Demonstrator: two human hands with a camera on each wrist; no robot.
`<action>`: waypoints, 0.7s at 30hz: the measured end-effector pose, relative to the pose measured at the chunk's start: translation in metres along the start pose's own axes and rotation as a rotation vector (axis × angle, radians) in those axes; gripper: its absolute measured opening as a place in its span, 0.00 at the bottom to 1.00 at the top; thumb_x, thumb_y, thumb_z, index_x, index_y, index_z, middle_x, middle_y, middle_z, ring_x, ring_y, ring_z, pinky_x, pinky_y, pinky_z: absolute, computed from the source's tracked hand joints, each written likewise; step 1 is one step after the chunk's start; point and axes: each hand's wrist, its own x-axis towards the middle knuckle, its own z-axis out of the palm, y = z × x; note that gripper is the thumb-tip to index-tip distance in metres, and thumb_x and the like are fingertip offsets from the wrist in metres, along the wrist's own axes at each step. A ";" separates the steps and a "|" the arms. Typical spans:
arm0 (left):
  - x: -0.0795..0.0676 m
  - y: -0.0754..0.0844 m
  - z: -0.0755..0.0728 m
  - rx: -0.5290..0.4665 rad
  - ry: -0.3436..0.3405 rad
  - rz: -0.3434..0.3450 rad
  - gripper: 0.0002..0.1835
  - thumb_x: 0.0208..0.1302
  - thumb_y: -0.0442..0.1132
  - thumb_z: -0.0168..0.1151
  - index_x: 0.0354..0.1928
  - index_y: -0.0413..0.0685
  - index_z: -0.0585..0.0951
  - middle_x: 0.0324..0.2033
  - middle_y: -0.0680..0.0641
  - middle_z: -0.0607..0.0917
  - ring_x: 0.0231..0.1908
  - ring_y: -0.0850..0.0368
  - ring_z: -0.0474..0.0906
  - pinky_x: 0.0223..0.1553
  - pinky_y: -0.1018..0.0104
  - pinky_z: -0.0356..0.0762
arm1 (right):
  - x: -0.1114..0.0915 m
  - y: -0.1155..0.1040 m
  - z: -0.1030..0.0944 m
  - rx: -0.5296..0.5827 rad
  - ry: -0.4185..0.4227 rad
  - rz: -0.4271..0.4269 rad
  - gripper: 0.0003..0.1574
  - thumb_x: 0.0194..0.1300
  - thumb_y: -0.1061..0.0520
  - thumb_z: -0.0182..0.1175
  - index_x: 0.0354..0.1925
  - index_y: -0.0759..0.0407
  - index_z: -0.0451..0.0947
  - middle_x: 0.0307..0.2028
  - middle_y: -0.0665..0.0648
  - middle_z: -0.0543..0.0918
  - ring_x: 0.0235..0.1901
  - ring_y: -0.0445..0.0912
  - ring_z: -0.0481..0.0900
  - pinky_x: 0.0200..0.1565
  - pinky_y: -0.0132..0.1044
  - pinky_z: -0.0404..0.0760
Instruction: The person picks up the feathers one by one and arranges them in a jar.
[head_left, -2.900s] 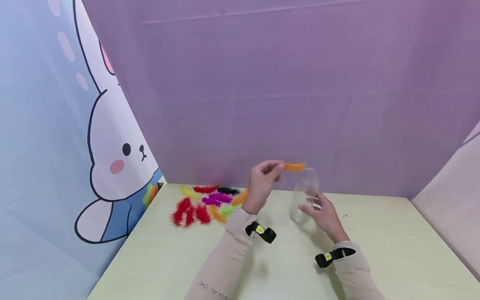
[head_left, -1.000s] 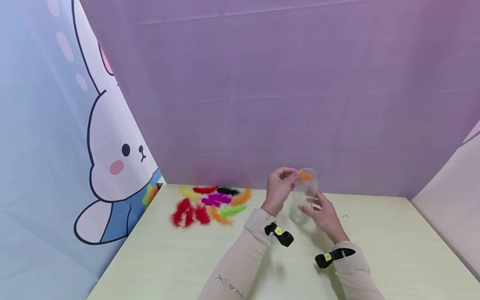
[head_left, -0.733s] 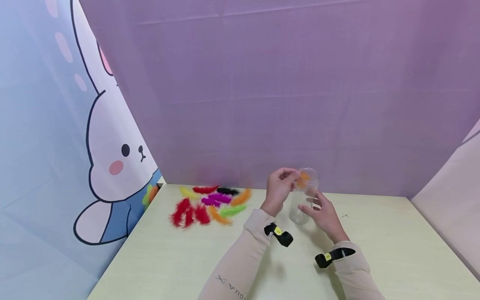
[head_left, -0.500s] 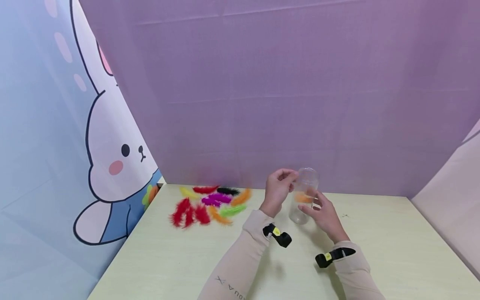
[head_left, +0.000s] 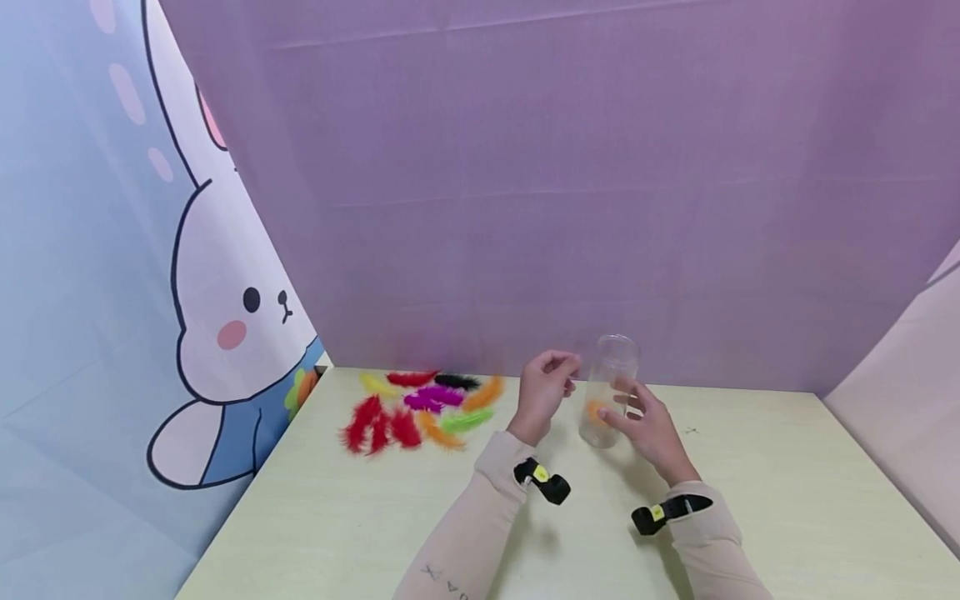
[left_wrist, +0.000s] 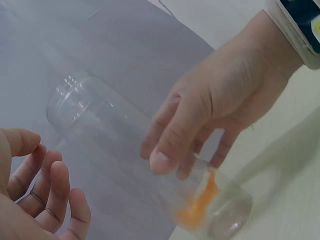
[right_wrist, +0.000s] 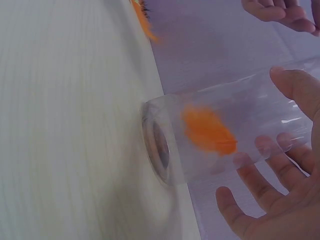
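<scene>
A tall clear jar (head_left: pixel 612 379) stands upright on the table, its top uncovered. My right hand (head_left: pixel 651 429) holds it from the right, thumb on the near side and fingers round the far side. Inside the jar, an orange feather (right_wrist: pixel 207 130) hangs a little above the bottom. To the left of the jar is my left hand (head_left: pixel 546 392), apart from it, fingers loosely bent. In the left wrist view the thumb and forefinger of the left hand (left_wrist: pixel 42 190) nearly meet, with nothing between them.
Left of the hands lie loose feathers: several red ones (head_left: pixel 378 427), a yellow one (head_left: pixel 378 385), a black one (head_left: pixel 457 382), purple ones (head_left: pixel 433 398), a green one (head_left: pixel 467 421) and orange ones (head_left: pixel 483 395). A purple cloth (head_left: pixel 525 208) rises behind the table (head_left: pixel 315 517).
My left hand brought the orange feather to the jar's mouth and let it go. The feather dropped down inside, and the left hand drew back left and lower. The right hand stayed on the jar.
</scene>
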 end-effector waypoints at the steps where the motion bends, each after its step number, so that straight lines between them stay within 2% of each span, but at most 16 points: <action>1: -0.001 -0.002 -0.002 -0.002 0.003 0.001 0.08 0.68 0.43 0.68 0.42 0.47 0.86 0.36 0.39 0.88 0.24 0.59 0.76 0.31 0.70 0.78 | 0.001 0.000 0.000 -0.005 -0.002 0.005 0.44 0.68 0.52 0.68 0.75 0.59 0.61 0.73 0.66 0.69 0.70 0.64 0.69 0.70 0.64 0.67; 9: -0.005 -0.016 -0.016 0.015 0.020 0.004 0.09 0.69 0.41 0.67 0.43 0.42 0.86 0.30 0.47 0.87 0.24 0.58 0.77 0.31 0.69 0.78 | -0.001 -0.002 0.000 0.001 0.000 -0.005 0.46 0.67 0.48 0.70 0.75 0.58 0.62 0.72 0.66 0.70 0.69 0.63 0.70 0.69 0.63 0.68; 16: -0.014 -0.021 -0.030 0.118 0.002 0.044 0.07 0.69 0.41 0.67 0.40 0.45 0.87 0.30 0.45 0.88 0.29 0.42 0.82 0.30 0.67 0.79 | -0.001 -0.002 -0.001 -0.006 0.002 0.006 0.44 0.67 0.48 0.70 0.73 0.57 0.63 0.72 0.64 0.70 0.69 0.62 0.70 0.69 0.61 0.68; 19: -0.017 -0.021 -0.036 0.199 -0.006 0.072 0.06 0.69 0.41 0.67 0.39 0.47 0.87 0.30 0.47 0.87 0.29 0.45 0.83 0.31 0.68 0.80 | -0.002 -0.004 -0.001 -0.001 0.001 0.005 0.44 0.67 0.49 0.70 0.73 0.58 0.63 0.72 0.65 0.70 0.70 0.62 0.70 0.70 0.62 0.68; 21: -0.020 -0.021 -0.041 0.266 -0.014 0.091 0.05 0.68 0.41 0.67 0.38 0.47 0.87 0.29 0.48 0.87 0.26 0.52 0.82 0.30 0.69 0.80 | -0.002 -0.005 -0.001 0.002 -0.002 0.000 0.44 0.67 0.49 0.70 0.74 0.58 0.63 0.72 0.65 0.69 0.70 0.63 0.69 0.70 0.63 0.67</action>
